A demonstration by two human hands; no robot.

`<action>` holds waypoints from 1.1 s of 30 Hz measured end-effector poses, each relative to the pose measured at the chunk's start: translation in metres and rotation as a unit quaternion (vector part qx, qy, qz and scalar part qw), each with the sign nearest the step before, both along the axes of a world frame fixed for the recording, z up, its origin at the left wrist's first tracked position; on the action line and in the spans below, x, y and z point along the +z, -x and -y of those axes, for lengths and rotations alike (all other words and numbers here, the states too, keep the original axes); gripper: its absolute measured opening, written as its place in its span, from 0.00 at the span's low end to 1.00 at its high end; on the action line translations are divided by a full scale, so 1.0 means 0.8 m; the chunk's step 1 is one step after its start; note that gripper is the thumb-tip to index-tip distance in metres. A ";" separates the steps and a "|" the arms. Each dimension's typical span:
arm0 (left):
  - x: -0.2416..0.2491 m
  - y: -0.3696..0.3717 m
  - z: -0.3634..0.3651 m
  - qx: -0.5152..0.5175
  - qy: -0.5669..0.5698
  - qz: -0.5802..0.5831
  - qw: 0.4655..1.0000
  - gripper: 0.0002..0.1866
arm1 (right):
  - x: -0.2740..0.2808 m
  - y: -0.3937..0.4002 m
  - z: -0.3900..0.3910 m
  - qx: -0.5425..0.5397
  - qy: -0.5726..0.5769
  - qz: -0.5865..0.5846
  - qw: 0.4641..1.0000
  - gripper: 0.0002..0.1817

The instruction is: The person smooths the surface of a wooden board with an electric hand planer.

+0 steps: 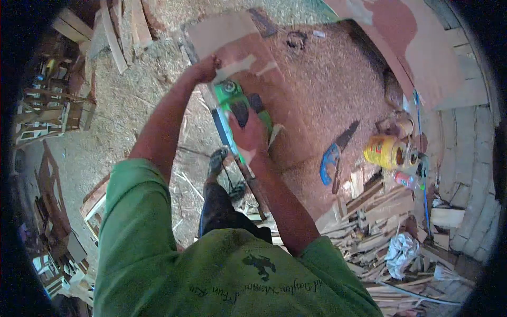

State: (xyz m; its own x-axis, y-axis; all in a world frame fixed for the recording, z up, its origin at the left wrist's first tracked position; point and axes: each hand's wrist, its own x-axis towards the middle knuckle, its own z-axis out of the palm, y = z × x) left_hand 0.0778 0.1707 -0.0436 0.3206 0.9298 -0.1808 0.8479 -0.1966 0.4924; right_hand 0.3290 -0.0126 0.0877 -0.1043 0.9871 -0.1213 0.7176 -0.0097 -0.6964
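Observation:
A green electric planer [239,108] with dark grips sits along the left edge of a wooden board [248,55]. My right hand [248,134] is wrapped round the planer's rear handle. Farther up, my left hand [207,70] is closed at the board's left edge, just ahead of the planer. Its fingertips are partly hidden. Lighter and darker reddish-brown patches mark the board's surface.
A blue-handled saw [331,162], a yellow container [381,151] and a bottle [407,180] lie to the right. Wood offcuts [377,208] are heaped at lower right. Shavings cover the floor, and a dark cord runs near my foot [215,161].

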 end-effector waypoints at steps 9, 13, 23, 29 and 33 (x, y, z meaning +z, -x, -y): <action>0.010 -0.013 0.019 0.002 -0.049 -0.158 0.986 0.47 | 0.010 -0.195 0.257 -0.051 0.153 -0.060 0.985 0.34; 0.026 -0.026 0.015 0.011 0.020 -0.195 0.980 0.49 | 0.019 -0.215 0.296 -0.059 0.137 0.046 0.988 0.35; 0.022 -0.021 0.020 0.022 -0.032 -0.126 0.991 0.44 | 0.006 -0.162 0.226 -0.047 0.092 0.064 0.993 0.35; 0.033 -0.029 0.032 0.054 -0.034 -0.148 0.987 0.42 | 0.010 -0.124 0.166 -0.028 0.096 0.052 0.994 0.34; 0.050 -0.031 0.042 0.052 -0.022 -0.133 0.990 0.41 | 0.007 -0.087 0.118 -0.013 0.072 0.064 0.995 0.32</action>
